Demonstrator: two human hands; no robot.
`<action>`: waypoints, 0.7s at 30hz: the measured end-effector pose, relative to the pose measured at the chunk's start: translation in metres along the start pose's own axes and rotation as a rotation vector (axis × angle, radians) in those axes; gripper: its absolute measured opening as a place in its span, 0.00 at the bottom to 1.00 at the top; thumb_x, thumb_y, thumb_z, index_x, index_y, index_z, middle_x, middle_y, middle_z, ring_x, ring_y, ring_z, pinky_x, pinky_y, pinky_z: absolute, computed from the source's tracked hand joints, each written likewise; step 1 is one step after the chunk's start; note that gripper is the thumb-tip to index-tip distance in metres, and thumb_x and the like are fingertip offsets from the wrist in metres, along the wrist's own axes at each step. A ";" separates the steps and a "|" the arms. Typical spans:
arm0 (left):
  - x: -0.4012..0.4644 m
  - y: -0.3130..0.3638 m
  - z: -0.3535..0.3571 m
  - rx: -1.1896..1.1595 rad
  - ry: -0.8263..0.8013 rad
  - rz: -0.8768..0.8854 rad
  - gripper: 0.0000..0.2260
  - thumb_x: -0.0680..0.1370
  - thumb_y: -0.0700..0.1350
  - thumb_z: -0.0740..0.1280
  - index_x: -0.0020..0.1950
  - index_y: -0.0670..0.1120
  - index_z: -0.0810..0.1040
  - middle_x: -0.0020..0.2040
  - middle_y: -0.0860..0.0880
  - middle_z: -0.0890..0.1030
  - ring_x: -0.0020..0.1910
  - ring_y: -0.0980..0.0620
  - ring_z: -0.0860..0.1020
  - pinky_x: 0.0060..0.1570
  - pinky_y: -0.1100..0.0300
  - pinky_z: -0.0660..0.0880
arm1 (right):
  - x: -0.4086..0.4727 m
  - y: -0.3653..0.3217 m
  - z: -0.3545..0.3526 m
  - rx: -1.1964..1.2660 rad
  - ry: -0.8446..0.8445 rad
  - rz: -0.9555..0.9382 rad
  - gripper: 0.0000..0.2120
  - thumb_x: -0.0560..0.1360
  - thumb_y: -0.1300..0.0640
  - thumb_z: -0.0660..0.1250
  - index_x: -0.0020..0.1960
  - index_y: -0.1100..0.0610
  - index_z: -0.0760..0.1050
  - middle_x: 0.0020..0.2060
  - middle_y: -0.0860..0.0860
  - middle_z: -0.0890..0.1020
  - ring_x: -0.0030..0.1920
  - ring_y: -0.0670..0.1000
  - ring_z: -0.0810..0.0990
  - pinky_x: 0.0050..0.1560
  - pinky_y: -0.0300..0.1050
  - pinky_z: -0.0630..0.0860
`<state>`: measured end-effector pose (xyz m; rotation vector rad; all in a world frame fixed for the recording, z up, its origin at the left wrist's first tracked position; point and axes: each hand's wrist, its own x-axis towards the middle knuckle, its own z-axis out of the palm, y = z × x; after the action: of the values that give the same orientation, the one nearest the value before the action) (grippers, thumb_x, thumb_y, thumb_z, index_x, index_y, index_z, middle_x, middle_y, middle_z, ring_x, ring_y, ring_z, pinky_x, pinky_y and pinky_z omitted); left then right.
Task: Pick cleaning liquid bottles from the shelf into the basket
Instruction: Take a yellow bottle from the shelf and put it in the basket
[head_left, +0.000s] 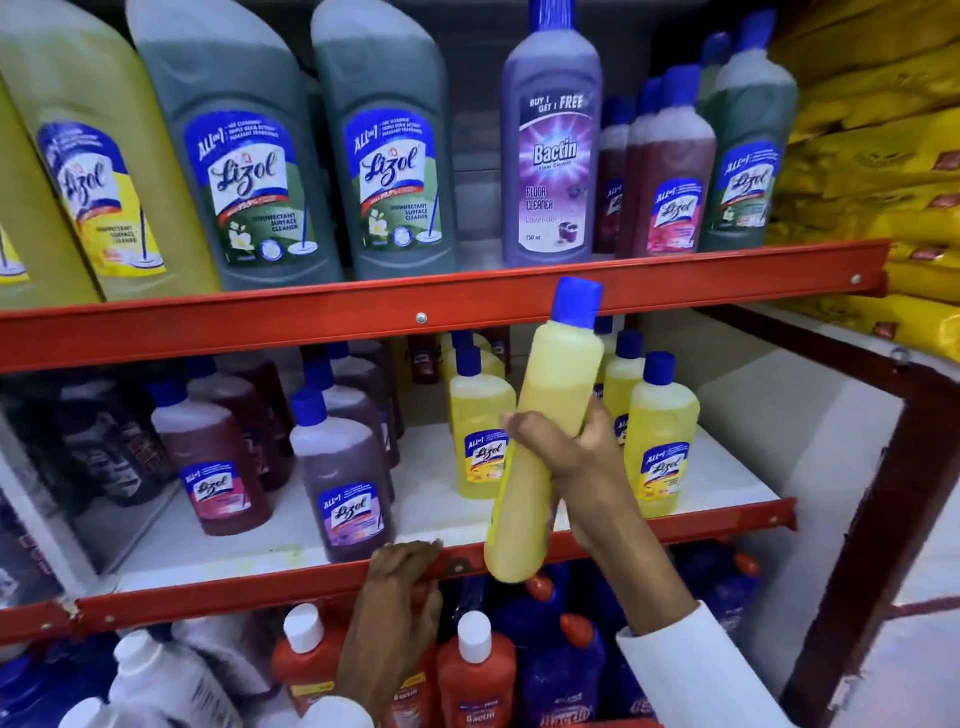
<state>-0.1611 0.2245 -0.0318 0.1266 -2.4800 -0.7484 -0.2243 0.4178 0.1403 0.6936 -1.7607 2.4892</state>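
Observation:
My right hand (576, 467) grips a yellow cleaning liquid bottle (545, 426) with a blue cap around its middle, holding it out in front of the middle shelf, tilted slightly right. My left hand (400, 608) rests on the red front rail (260, 587) of the middle shelf, fingers curled over the edge, holding no bottle. More yellow bottles (662, 431) stand on the middle shelf behind the held one. The basket is not in view.
Maroon and purple bottles (337, 467) stand at the left of the middle shelf. Large green and yellow bottles (244, 156) and a purple Bactin bottle (553, 145) fill the top shelf. Orange and blue bottles (475, 670) crowd the bottom shelf. Yellow bags (883, 182) are stacked at right.

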 end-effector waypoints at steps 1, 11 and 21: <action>0.000 0.000 0.000 -0.001 -0.002 -0.009 0.21 0.69 0.39 0.70 0.62 0.50 0.79 0.57 0.51 0.81 0.57 0.50 0.76 0.66 0.72 0.59 | -0.003 0.002 0.005 -0.165 0.126 -0.104 0.32 0.54 0.43 0.76 0.56 0.51 0.73 0.39 0.43 0.83 0.37 0.44 0.83 0.32 0.38 0.78; -0.001 0.001 0.000 -0.001 0.032 0.008 0.25 0.68 0.36 0.72 0.62 0.54 0.77 0.56 0.60 0.74 0.56 0.65 0.67 0.63 0.81 0.52 | -0.016 0.027 0.026 -0.784 0.577 -0.549 0.45 0.53 0.41 0.80 0.64 0.51 0.63 0.55 0.49 0.74 0.54 0.50 0.72 0.54 0.54 0.76; -0.005 0.034 -0.014 -0.059 -0.015 0.003 0.25 0.67 0.50 0.76 0.63 0.51 0.77 0.62 0.49 0.81 0.65 0.49 0.75 0.69 0.56 0.67 | -0.032 0.026 0.018 -0.569 0.370 -0.241 0.44 0.55 0.36 0.78 0.63 0.49 0.64 0.53 0.47 0.77 0.52 0.50 0.78 0.48 0.50 0.81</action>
<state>-0.1475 0.2480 -0.0060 0.0958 -2.4694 -0.8235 -0.1961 0.3994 0.1106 0.3455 -1.9489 1.6954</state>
